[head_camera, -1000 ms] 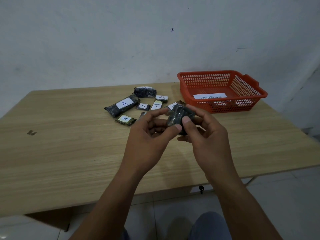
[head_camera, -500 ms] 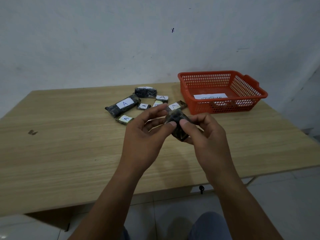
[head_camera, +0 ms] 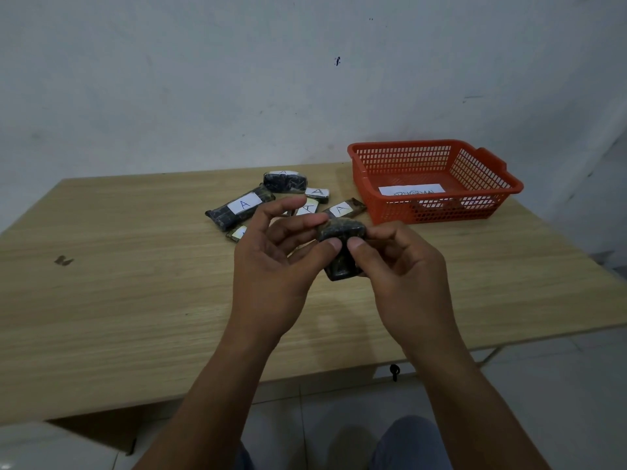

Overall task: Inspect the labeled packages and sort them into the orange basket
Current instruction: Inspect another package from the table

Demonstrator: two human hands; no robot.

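A small dark wrapped package (head_camera: pixel 341 251) is held above the table between both hands. My left hand (head_camera: pixel 274 262) pinches its left side with thumb and fingertips; my right hand (head_camera: pixel 403 276) grips its right side. No label shows on the held package. Behind my hands lie several dark packages with white "A" labels, among them a long one (head_camera: pixel 239 206), a rounded one (head_camera: pixel 285 181) and a flat one (head_camera: pixel 343 209). The orange basket (head_camera: pixel 363 171) stands at the back right, with a white paper label (head_camera: pixel 411 190) on its floor.
The wooden table (head_camera: pixel 118 293) runs up to a white wall. A small dark mark (head_camera: pixel 63 260) sits on its left part. Below the front edge are a tiled floor and my knees.
Both hands have turned the dark package over between the fingers and lowered it a little toward me. The packages on the table and the basket have not moved.
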